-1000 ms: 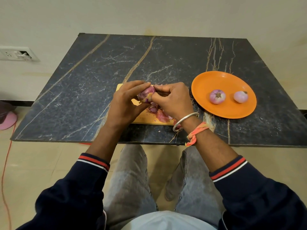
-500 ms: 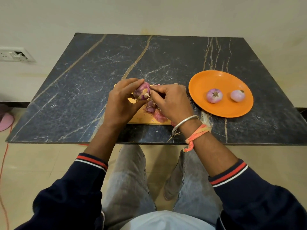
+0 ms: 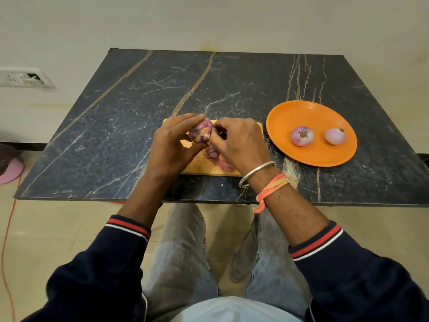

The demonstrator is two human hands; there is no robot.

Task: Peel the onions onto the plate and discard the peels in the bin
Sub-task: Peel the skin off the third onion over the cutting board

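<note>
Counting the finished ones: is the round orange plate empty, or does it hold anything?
Not empty: the round orange plate holds a peeled purple onion and a paler peeled onion, lying apart.

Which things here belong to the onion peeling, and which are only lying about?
Belong to the job:
- onion, held by the left hand, picked at by the right hand
- cutting board with peels
- plate with two peeled onions

Lying about:
- wall socket
- orange cable on the floor
- pink thing at the left edge
</note>
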